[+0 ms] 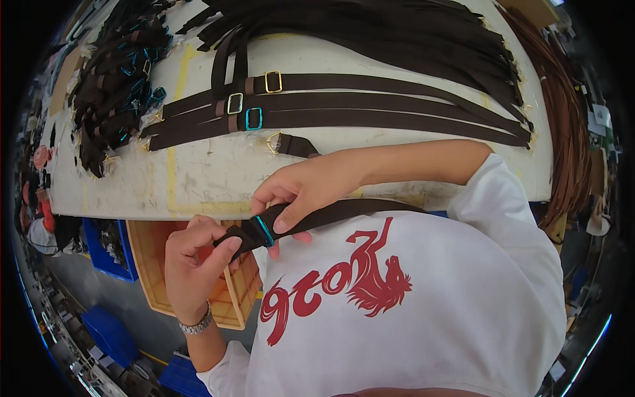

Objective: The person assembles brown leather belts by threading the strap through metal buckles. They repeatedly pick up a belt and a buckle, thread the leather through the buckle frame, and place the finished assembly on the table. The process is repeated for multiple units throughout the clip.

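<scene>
My left hand [192, 261] pinches the free end of a dark brown strap [344, 210] just below the table edge. My right hand [311, 188] grips the same strap right beside a blue rectangular buckle [264, 230] threaded on it. The strap runs off to the right across my white shirt. On the white worktable [198, 178] lie three finished straps side by side, with a gold buckle [273, 81], a pale gold buckle [235, 103] and a blue buckle [253, 118]. A short strap piece with a gold triangle ring [291, 143] lies just above my right hand.
A large bundle of loose dark straps [397, 33] fans across the table's far side. A heap of short strap pieces with buckles [119, 79] sits at the far left. Brown cords [562, 119] hang on the right. A wooden crate [159, 264] and blue bins [106, 245] stand below the table.
</scene>
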{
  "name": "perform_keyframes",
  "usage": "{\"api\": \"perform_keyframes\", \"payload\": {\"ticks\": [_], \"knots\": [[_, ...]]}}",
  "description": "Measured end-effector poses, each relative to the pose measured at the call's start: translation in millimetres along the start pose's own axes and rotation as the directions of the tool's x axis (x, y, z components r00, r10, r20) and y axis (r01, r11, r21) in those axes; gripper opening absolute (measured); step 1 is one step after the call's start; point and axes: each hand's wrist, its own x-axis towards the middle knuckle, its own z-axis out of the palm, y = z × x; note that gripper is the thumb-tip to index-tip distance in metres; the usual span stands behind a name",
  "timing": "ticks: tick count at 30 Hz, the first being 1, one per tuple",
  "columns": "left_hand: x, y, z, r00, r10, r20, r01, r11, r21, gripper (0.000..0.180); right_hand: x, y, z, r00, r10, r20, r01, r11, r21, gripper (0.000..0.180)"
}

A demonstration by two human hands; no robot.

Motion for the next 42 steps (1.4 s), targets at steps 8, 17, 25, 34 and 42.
{"api": "perform_keyframes", "payload": {"ticks": [8,17,25,34,42], "knots": [[-3.3,-13.0,35.7,0.984,-0.136,-0.116,0.112,0.975,-0.193,0.011,-9.3,9.9,16.3,0.982,0.024,-0.19,-0.014,0.999,0.053,0.027],[-18.2,-12.5,65.0,0.961,-0.268,-0.068,0.232,0.914,-0.333,0.013,-22.0,18.1,45.1,0.921,0.061,-0.384,-0.098,0.992,-0.077,0.018],[-25.6,-20.0,68.1,0.999,-0.022,0.049,0.019,0.998,0.063,0.005,-25.7,33.9,55.7,0.916,0.021,-0.4,-0.103,0.978,-0.183,0.019],[-18.6,-51.0,58.1,0.975,-0.151,0.161,0.218,0.787,-0.577,0.014,-21.4,21.2,63.7,0.854,-0.176,-0.49,0.064,0.969,-0.237,0.041],[-21.0,-32.0,71.2,0.973,-0.229,-0.013,0.209,0.908,-0.362,0.01,-20.1,35.2,55.6,0.829,-0.377,-0.413,0.076,0.807,-0.586,0.045]]}}
